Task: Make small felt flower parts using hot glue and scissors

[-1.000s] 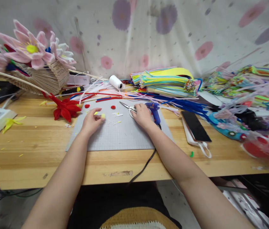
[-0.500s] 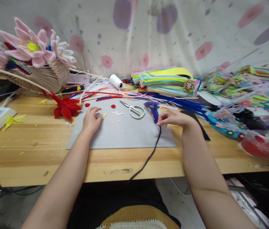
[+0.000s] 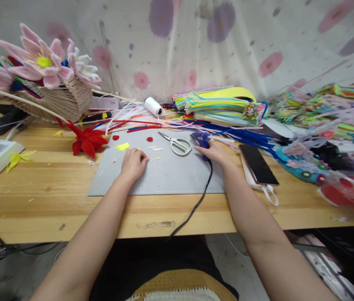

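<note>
My right hand (image 3: 212,151) is wrapped around the handle of a blue glue gun (image 3: 201,137), which lies on the grey cutting mat (image 3: 170,179) with its black cord running toward me. On the mat's left half, my left hand (image 3: 134,164) is closed, fingers curled and thumb near the fingertips; whatever is in it is hidden. Just beyond it lies a yellow piece (image 3: 122,147). Scissors with pale handles (image 3: 180,147) sit left of the glue gun. Two small red discs, one near the middle (image 3: 150,139), and thin white and yellow scraps (image 3: 155,149) lie about.
A red flower (image 3: 87,142) rests at the mat's left edge. Pink flowers (image 3: 43,62) stand behind it. Bundled pipe cleaners (image 3: 221,106) and a white thread spool (image 3: 153,106) lie at the back. A phone (image 3: 258,164) is at right, beside my right forearm.
My right hand has moved left and closed around the glue gun, uncovering the phone. My left hand has shifted right and nearer me, exposing the yellow piece; the yellow bit by its fingertips no longer shows.
</note>
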Tool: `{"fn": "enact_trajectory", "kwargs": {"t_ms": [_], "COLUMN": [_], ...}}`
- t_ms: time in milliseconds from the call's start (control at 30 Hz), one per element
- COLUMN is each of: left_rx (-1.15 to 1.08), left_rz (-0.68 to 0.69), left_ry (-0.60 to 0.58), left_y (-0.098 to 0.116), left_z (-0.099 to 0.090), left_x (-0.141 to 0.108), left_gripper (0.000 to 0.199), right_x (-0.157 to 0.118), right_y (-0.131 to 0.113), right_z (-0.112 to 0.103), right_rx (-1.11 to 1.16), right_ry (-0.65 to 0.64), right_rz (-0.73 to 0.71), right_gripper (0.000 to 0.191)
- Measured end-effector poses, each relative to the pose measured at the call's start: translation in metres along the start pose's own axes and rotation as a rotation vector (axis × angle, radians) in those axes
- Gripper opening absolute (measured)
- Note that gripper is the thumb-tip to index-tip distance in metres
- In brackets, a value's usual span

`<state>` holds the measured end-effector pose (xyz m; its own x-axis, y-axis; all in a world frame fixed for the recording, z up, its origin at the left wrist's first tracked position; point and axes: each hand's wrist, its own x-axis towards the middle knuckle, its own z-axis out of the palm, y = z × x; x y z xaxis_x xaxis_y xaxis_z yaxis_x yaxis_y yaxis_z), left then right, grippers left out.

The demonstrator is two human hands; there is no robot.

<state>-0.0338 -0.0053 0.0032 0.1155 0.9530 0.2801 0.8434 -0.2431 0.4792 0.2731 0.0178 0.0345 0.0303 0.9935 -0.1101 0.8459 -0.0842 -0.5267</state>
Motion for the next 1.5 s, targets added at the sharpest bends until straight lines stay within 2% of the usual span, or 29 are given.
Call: {"fn": "enact_trajectory", "kwargs": {"t_ms": [100, 233, 333, 400, 533, 667, 833, 1300, 1500], "left_rx": [0.003, -0.115, -0.245, -0.324, -0.470, -0.615, -0.663, -0.665, -0.674], "left_rz": [-0.004, -0.029, -0.100, -0.134, -0.169, -0.202, -0.207, -0.213, -0.203], "left_ry": [0.025, 0.126, 0.134, 0.135, 0.181, 0.219, 0.204, 0.192, 0.187], "left_y": [0.004, 0.012, 0.017, 0.018, 0.016, 0.012, 0.008, 0.010, 0.008], "left_z": [-0.001, -0.004, -0.004, -0.003, 0.001, 0.006, 0.011, 0.011, 0.012], "left_x": [0.000, -0.001, -0.002, -0.003, -0.003, -0.001, 0.001, 0.001, 0.002], "left_gripper": [0.008, 0.008, 0.008, 0.008, 0.024, 0.029, 0.031, 0.037, 0.037], "right_x": [0.002, 0.003, -0.001, -0.008, -0.022, -0.026, -0.024, -0.026, -0.026], "right_y": [-0.001, -0.003, -0.015, -0.026, -0.048, -0.059, -0.063, -0.068, -0.068], "right_z": [0.004, 0.008, 0.013, 0.018, 0.029, 0.044, 0.055, 0.061, 0.061], "right_rx": [0.005, 0.383, 0.619, 0.687, 0.672, 0.615, 0.539, 0.443, 0.432], "right_ry": [0.173, 0.313, 0.373, 0.275, -0.026, -0.139, -0.149, -0.025, -0.030], "right_rz": [0.108, 0.097, 0.018, -0.031, -0.133, -0.223, -0.258, -0.349, -0.347], "right_gripper": [0.043, 0.050, 0.051, 0.048, 0.047, 0.044, 0.041, 0.038, 0.039]}}
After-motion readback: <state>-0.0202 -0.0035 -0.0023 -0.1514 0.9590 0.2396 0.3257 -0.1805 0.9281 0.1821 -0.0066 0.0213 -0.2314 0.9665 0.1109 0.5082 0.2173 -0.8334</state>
